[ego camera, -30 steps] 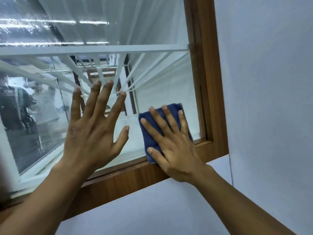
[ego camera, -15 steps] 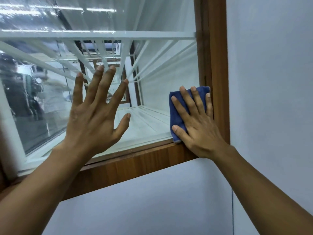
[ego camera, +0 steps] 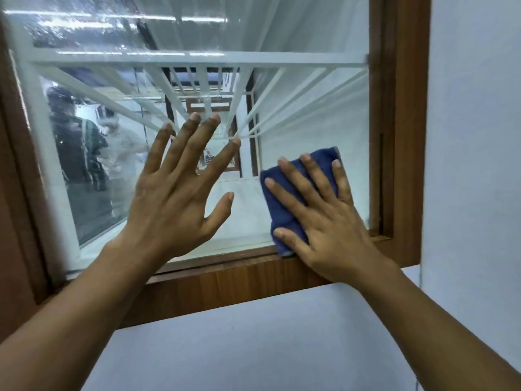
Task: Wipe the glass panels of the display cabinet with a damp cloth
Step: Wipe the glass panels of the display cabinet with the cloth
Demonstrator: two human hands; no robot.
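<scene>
The glass panel (ego camera: 310,108) of the cabinet fills the upper view, set in a brown wooden frame (ego camera: 400,122). My left hand (ego camera: 180,193) lies flat on the glass with its fingers spread, near the panel's lower middle. My right hand (ego camera: 324,221) presses a folded dark blue cloth (ego camera: 277,198) against the glass at the lower right, its fingers straight over the cloth. The cloth's bottom edge touches the wooden bottom rail (ego camera: 225,283). Most of the cloth is hidden under my hand.
White shelf rails (ego camera: 197,59) and bars show behind the glass. A blurred reflection of a person (ego camera: 76,142) sits on the left part of the panel. A pale wall (ego camera: 473,136) surrounds the frame on the right and below.
My right hand slid the cloth right to the frame's side post, then back left and slightly down along the bottom rail. My left hand stayed flat on the glass.
</scene>
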